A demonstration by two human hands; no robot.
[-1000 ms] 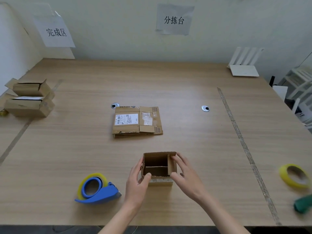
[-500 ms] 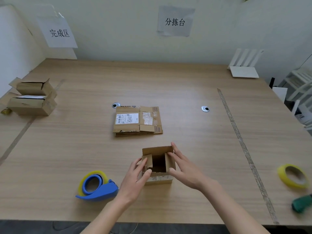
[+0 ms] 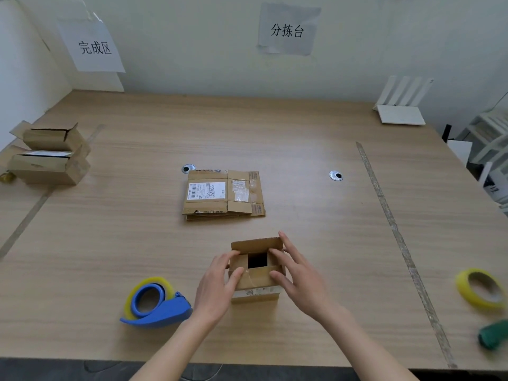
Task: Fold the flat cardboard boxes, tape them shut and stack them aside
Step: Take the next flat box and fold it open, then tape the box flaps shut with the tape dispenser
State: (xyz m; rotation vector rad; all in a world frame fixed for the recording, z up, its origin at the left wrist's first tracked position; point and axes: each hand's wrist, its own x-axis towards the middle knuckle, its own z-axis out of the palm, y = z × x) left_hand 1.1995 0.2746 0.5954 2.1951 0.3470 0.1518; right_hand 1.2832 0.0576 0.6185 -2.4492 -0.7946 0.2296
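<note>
1. Small cardboard box [image 3: 257, 270] stands upright on the tabletop [image 3: 302, 149], near the front edge, about mid-width. Top partly shut: flaps folded inward, dark square gap in the middle.
2. Left hand [image 3: 217, 287] at box's left side, fingers straight, pressing the left flap down; thumb on the near flap.
3. Right hand [image 3: 298, 276] at box's right side, fingers spread and straight, pressing the right flap; one fingertip reaches the far flap's right end. Neither hand curls round anything; the hands are apart w/ box between them.
4. Flat cardboard stack [image 3: 223, 194] lies at tabletop centre, beyond the box, white label on top. Not touching the box.
5. Two folded boxes [image 3: 48, 155] stacked one on the other at the left edge, flaps of the upper one sticking up.
6. Blue tape dispenser [image 3: 155, 305] w/ yellow roll, just left of left hand, near front edge.
7. Loose yellow tape roll [image 3: 479, 288] near right edge; green object [image 3: 493, 334] at front right corner, partly cut off, can't tell what.
8. White router [image 3: 401, 105] at far right corner. Two paper signs [image 3: 94, 46] on the wall.
</note>
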